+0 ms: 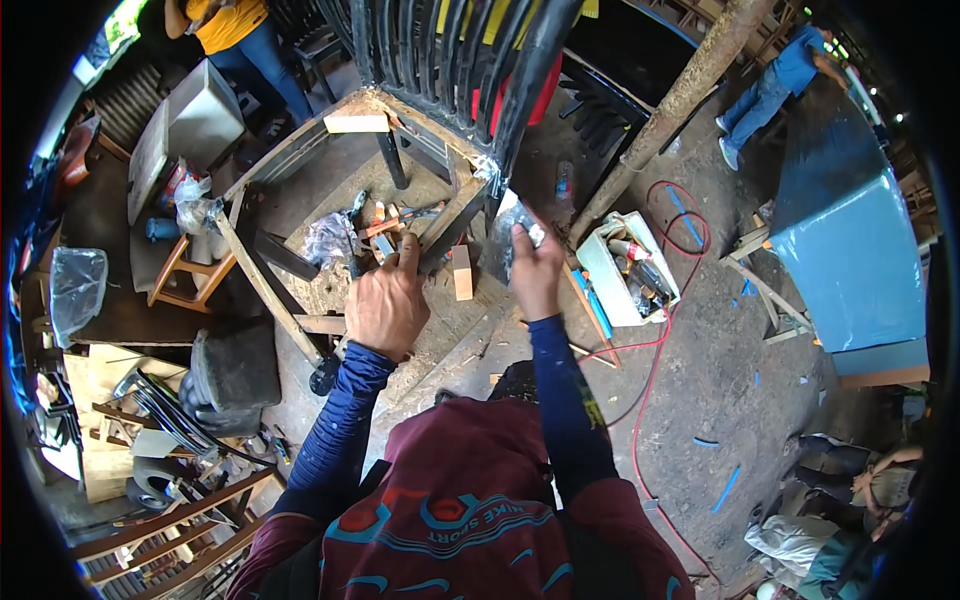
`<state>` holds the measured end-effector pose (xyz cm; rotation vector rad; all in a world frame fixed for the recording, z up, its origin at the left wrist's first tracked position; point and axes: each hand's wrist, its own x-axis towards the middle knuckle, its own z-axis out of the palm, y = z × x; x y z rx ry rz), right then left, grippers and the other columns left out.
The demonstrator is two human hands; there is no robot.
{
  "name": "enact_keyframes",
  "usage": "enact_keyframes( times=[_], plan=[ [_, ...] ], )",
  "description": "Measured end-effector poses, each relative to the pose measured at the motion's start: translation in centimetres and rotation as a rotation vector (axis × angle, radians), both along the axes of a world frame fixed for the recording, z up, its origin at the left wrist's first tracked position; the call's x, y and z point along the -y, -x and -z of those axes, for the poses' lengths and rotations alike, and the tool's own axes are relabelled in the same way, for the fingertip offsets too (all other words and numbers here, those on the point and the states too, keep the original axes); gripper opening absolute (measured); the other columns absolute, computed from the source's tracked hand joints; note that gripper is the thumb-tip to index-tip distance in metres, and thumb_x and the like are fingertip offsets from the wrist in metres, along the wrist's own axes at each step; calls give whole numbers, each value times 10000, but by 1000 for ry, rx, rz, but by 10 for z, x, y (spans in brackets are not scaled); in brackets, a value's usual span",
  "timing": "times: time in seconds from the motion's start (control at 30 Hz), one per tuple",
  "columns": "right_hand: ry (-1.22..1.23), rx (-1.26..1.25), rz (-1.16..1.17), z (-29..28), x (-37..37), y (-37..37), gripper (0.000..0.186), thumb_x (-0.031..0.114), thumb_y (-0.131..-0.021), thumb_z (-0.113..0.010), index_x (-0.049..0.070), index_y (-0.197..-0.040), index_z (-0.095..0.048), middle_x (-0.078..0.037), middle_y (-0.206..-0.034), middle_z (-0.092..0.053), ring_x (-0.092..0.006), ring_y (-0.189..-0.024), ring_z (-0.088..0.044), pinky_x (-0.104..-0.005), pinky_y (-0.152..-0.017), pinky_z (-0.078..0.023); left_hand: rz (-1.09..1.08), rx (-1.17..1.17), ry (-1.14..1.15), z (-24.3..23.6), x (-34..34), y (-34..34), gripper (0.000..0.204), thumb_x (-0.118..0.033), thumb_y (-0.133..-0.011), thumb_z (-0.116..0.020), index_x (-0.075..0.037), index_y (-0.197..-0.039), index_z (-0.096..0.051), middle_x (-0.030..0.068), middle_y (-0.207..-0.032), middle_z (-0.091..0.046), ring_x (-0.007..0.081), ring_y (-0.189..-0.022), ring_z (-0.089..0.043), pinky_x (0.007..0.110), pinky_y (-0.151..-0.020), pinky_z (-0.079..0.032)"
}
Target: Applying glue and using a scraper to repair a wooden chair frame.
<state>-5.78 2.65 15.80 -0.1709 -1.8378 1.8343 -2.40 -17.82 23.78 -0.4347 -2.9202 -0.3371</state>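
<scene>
A wooden chair frame [268, 262] with no seat and a black slatted back [450, 60] stands in front of me. My left hand [388, 308] is over the frame's opening, its index finger stretched forward and the other fingers curled under. What those curled fingers hold, if anything, is hidden. My right hand [537, 268] grips a flat plate [512, 222] smeared with whitish-grey paste, beside the frame's right corner. White paste also marks the joint [487, 170] where seat rail and back meet. A pale wood block [357, 121] sits on the far rail.
Wood scraps and tools [385, 225] lie on a board below the frame. Right of me are a white bin [630, 270] of bottles and tools, a red hose [652, 420] and a blue-grey cabinet [850, 260]. A metal pole [680, 100] slants nearby. Other people stand or sit farther off.
</scene>
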Motion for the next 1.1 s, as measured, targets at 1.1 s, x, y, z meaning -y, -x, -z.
enact_keyframes(
  times=[1.1],
  plan=[
    [-1758, 198, 205, -109, 55, 28, 267, 106, -905, -570, -45, -1125, -585, -132, -1065, -539, -313, -1068, -552, -450, -823, -549, -6, -54, 14, 3, 12, 0, 458, -122, -901, -552, 32, -1332, -558, 82, -882, -644, 198, -751, -675, 310, -590, -514]
  ],
)
